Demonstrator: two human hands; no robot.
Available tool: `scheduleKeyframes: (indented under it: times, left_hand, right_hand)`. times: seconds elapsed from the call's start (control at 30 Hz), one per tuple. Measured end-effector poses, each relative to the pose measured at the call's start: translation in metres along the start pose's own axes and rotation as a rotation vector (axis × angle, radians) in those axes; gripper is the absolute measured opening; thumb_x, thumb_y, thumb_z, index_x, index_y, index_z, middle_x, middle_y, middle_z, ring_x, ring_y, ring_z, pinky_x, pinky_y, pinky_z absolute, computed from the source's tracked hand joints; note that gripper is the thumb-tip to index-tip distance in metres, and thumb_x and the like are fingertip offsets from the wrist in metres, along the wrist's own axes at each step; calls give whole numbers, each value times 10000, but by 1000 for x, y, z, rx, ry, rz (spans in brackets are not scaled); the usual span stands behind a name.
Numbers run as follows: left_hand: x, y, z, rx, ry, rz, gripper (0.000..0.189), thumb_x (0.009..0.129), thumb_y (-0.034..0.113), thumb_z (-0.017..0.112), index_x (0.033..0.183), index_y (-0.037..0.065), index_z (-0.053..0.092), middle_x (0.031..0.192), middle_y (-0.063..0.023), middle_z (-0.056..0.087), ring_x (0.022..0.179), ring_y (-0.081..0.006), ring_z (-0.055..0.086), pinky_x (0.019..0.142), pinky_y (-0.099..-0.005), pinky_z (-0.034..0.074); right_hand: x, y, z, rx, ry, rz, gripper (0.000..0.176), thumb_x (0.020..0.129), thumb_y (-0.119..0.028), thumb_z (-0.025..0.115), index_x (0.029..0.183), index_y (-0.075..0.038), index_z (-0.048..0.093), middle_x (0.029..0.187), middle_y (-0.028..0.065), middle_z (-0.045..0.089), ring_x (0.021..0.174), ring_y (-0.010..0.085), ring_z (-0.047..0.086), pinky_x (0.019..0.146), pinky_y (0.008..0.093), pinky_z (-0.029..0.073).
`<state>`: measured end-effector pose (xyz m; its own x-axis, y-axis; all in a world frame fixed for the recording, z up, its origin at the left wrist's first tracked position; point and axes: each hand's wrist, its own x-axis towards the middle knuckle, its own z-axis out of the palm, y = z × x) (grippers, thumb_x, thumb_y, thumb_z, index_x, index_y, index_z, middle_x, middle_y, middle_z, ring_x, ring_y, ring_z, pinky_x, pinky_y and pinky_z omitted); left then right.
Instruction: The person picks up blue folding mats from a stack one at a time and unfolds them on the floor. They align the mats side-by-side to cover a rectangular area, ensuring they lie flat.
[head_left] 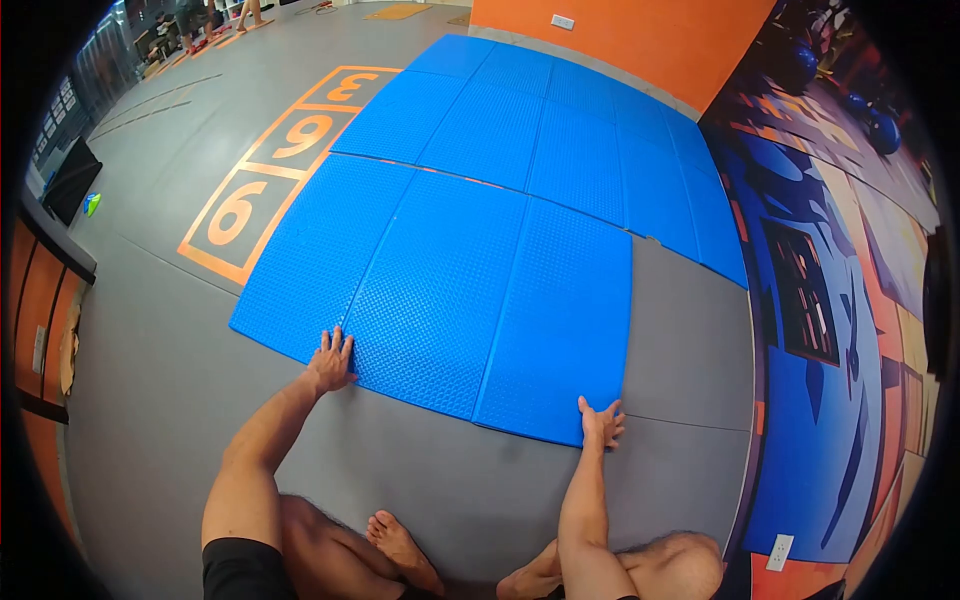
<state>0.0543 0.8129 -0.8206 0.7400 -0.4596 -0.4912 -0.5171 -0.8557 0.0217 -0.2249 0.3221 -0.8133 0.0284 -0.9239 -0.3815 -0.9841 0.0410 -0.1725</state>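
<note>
A blue folding floor mat (437, 278) with a textured surface and fold lines lies flat on the grey floor before me. My left hand (332, 362) rests on its near edge, left of the middle, with the fingers spread over the top. At the near right corner, my right hand (601, 423) has its thumb on top and its fingers around the side edge. Beyond lies more blue matting (484, 122), separated from the near mat by a narrow gap.
Grey floor (690, 340) shows right of the near mat. Orange floor numbers (235, 215) run along the left. A mural wall (830, 380) stands at the right, an orange wall (610, 40) behind the mats. Other people's legs (195, 15) show far left. My bare feet (400, 545) are close by.
</note>
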Motion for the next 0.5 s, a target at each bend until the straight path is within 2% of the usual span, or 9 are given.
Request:
scheduleKeyframes:
  times: [0.03,0.23,0.33,0.43,0.5]
  left_hand:
    - [4,-3,4,6,14,-9,1034,831,488,756,1574,42,193,1618,-292,128,1463,-548,171,1138,-574,360]
    - [10,-5,8,41,45,-27,1033,817,421,782,1569,19,199,1611,-304,132,1459,-544,191,1130,-573,371]
    - [11,5,3,42,7,-74,985,834,339,759,1573,20,190,1605,-315,133,1460,-546,190,1116,-563,395]
    - [25,9,19,83,66,-100,895,825,181,719,1556,20,228,1584,-323,175,1432,-553,245,1089,-541,435]
    - [26,13,15,102,154,76,850,799,98,688,1534,18,269,1558,-323,225,1410,-533,297,1067,-527,459]
  right_hand:
    - [0,-1,-1,6,-6,-16,1061,754,-602,778,1595,-247,238,1626,70,234,1495,353,201,1121,679,215]
    - [-4,-2,-13,34,-45,-73,968,820,-462,782,1594,-243,244,1598,20,274,1471,339,236,1145,646,218]
    - [6,6,-2,79,-34,-137,950,834,-427,779,1595,-238,242,1598,11,262,1455,336,252,1162,622,214]
    - [19,12,-5,77,-91,-175,945,841,-406,778,1596,-236,237,1608,-1,237,1468,319,237,1180,587,217]
    - [20,14,-9,102,-104,-187,946,837,-397,783,1595,-238,240,1604,-9,250,1476,301,228,1187,569,218]
